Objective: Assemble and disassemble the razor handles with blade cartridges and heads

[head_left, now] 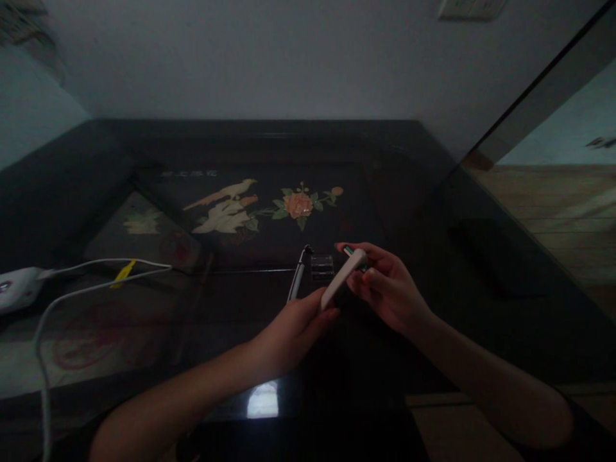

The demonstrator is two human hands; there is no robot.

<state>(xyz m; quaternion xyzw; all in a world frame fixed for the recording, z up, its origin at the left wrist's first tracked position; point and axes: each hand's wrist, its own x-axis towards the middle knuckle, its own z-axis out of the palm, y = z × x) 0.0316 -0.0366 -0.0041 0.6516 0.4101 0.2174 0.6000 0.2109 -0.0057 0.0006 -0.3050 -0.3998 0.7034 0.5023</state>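
Observation:
My left hand (pixel 298 327) is closed around the lower end of a slim white device (pixel 342 277), which tilts up to the right. What kind of device it is does not show in the dim light. At its upper end, my right hand (pixel 385 282) pinches a small teal-and-white piece (pixel 348 251), partly hidden by the fingers and the device. Whether the piece touches the device I cannot tell. Just left of the hands lies a thin pen-like stick (pixel 297 277) with a dark tip. Beside it sits a small clear plastic holder (pixel 322 267).
The dark glossy table (pixel 231 135) bears an inlaid bird and flower picture (pixel 298 205). On the left, a white power strip (pixel 19 289) trails a white cable (pixel 86 290) with a yellow tag (pixel 124 273). A dark flat object (pixel 491 256) lies at right. A wall rises behind.

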